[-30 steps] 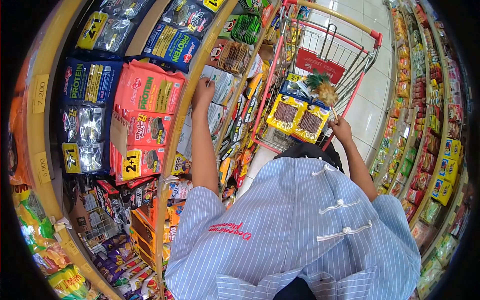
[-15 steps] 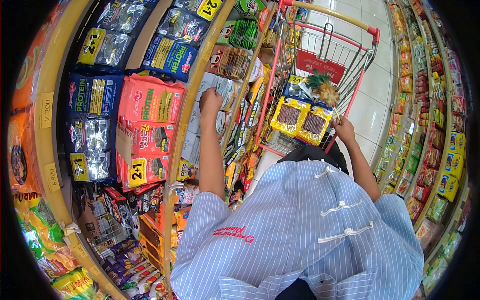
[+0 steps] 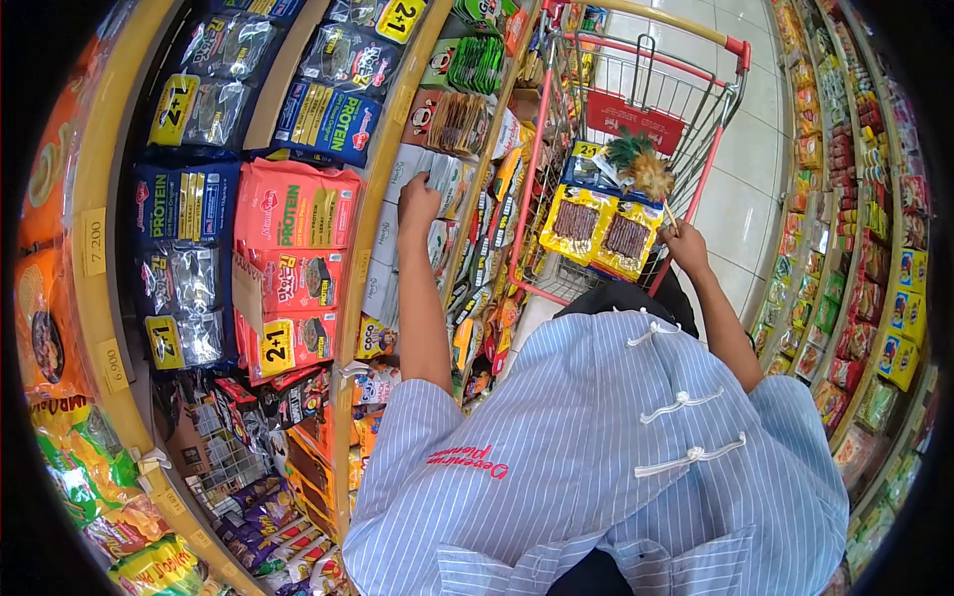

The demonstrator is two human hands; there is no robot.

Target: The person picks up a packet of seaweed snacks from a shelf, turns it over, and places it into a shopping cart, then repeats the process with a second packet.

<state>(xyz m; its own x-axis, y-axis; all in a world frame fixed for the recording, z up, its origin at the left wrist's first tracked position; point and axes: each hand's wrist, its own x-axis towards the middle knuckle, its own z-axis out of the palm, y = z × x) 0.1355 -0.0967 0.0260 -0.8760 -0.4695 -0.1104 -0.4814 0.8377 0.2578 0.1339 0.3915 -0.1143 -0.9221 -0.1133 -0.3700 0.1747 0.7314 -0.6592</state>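
Over the shelf on the left, my left hand (image 3: 419,201) is closed with its fingertips at the edge of a grey-white pack (image 3: 409,167) in a row of similar packs. The hand partly hides that pack. At the cart's near right side, my right hand (image 3: 684,244) is closed around the thin handle of a feather duster (image 3: 646,171). The duster's brown and green feathers rest over packs in the cart. Just left of that hand, two yellow snack packs (image 3: 576,221) with brown contents lie in the shopping cart (image 3: 714,149), beside a dark pack with a 2+1 label.
Pink protein snack packs (image 3: 298,207) and navy ones (image 3: 187,204) fill the shelf left of my left arm. Brown snack packs (image 3: 452,121) stand beyond the grey-white ones. Another stocked shelf (image 3: 860,338) runs along the right, past the tiled floor (image 3: 740,189).
My left hand has shifted slightly at the grey-white packs, its fingertips still at them. My right hand still holds the duster, almost unmoved. The view has shifted a little.
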